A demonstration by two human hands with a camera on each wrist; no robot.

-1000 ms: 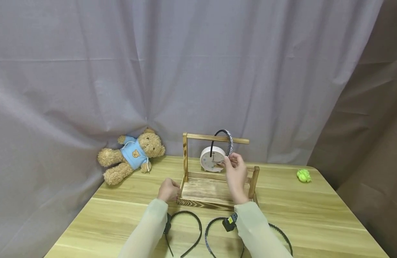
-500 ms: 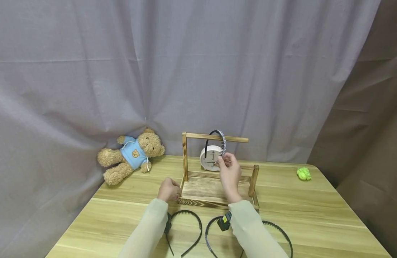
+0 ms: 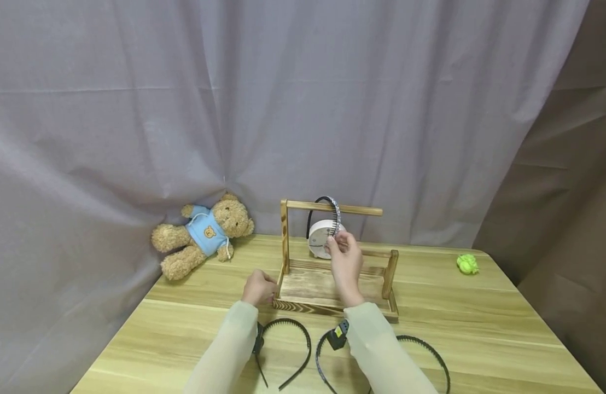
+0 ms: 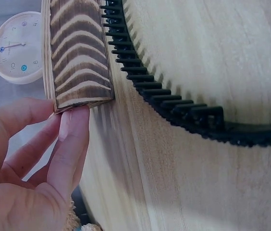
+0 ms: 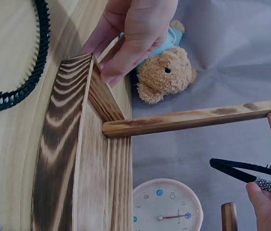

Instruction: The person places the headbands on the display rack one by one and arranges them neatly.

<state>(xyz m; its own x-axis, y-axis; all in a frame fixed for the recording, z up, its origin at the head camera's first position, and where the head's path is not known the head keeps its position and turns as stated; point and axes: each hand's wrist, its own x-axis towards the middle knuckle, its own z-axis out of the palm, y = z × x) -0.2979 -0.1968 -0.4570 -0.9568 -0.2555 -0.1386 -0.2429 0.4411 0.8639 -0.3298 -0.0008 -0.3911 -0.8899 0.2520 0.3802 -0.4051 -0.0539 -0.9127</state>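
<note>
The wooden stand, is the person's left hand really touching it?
Touching. The left wrist view shows the left hand pinching the end of the wooden stand, with no gap between them.

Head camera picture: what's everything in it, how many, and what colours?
Table: 1, pale wood, lower part
Wooden rack: 1, brown, mid-table
Sparkly headband: 1, black and silver, by the rack's top bar
Other headbands: 3, mostly black, table's near side
Clock: 1, white, behind the rack
Teddy bear: 1, tan, blue top, table's left
Small lumpy object: 1, lime green, table's right
Curtain: count unclear, grey to brown, behind
Wrist cameras: 2, black, one per wrist
Sleeves: 2, pale green, bottom middle
Left hand: 1, bare, holding the rack's near-left corner
Right hand: 1, bare, holding the sparkly headband
</note>
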